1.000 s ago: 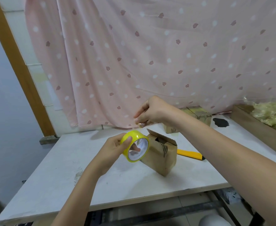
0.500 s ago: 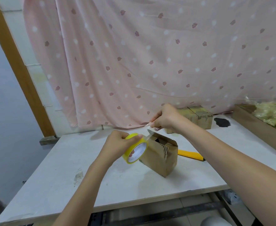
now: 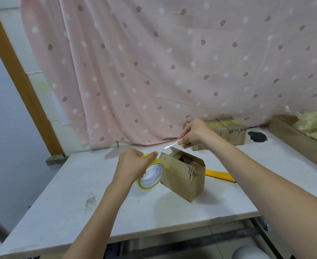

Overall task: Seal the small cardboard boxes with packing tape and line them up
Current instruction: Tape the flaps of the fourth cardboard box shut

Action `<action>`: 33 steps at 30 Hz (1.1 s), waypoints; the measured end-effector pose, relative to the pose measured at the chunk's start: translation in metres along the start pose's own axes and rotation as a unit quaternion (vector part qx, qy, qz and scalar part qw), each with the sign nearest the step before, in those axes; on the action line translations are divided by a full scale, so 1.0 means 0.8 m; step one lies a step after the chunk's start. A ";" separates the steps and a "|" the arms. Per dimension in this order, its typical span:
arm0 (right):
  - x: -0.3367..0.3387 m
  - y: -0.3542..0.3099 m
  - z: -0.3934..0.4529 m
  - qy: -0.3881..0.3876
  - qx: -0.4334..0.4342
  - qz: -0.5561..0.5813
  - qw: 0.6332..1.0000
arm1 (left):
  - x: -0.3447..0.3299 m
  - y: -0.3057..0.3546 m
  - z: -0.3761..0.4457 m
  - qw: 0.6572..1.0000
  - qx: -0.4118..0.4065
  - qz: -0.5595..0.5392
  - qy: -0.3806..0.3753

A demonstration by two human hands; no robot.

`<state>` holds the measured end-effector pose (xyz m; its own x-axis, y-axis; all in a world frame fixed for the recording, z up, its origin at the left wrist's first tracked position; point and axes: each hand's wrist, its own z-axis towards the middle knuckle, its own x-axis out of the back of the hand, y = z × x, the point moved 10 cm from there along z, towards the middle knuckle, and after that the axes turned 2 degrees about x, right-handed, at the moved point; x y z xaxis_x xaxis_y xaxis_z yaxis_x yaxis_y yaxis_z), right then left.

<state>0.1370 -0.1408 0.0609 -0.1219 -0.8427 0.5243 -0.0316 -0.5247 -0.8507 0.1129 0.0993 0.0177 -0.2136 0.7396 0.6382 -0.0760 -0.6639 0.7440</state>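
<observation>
A small cardboard box [image 3: 184, 176] stands on the white table [image 3: 79, 199] with its top flaps partly open. My left hand [image 3: 133, 165] grips a yellow roll of packing tape [image 3: 151, 176] just left of the box. My right hand [image 3: 195, 133] pinches the free end of a clear tape strip [image 3: 170, 146] above the box's far edge; the strip stretches from the roll to those fingers. Two closed cardboard boxes [image 3: 227, 131] sit side by side at the back by the curtain, partly hidden behind my right hand.
A yellow utility knife [image 3: 219, 175] lies on the table right of the open box. A dark stain [image 3: 257, 136] marks the table at the back right. A long cardboard tray of crumpled plastic [image 3: 311, 128] runs along the right edge. A pink curtain [image 3: 172, 62] hangs behind.
My right hand has drawn the tape end to the right, away from the roll. My left hand has lowered and turned the roll beside the box.
</observation>
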 end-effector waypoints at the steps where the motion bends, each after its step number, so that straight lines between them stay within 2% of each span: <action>1: 0.003 0.001 0.003 0.009 -0.002 -0.010 1.000 | 0.001 -0.002 0.002 1.000 0.005 0.030 0.006; 3: 0.007 0.003 0.007 0.007 -0.007 -0.012 1.000 | 0.003 -0.003 0.003 0.998 0.007 0.067 0.018; 9: 0.007 0.013 0.010 -0.011 -0.020 -0.017 1.000 | -0.001 -0.006 0.007 0.999 0.018 0.038 -0.012; 24: -0.018 0.039 0.023 -0.075 -0.109 -0.049 0.990 | -0.028 -0.004 0.010 0.992 0.050 0.098 -0.056; 33: -0.026 0.053 0.027 -0.077 -0.088 -0.025 0.993 | -0.040 -0.015 0.009 0.987 0.066 0.127 -0.076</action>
<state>0.1595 -0.1483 0.0148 0.0362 -0.8314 0.5545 -0.2085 -0.5490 -0.8094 0.1277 0.0846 -0.0105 -0.0609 0.5653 0.8227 0.0914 -0.8176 0.5685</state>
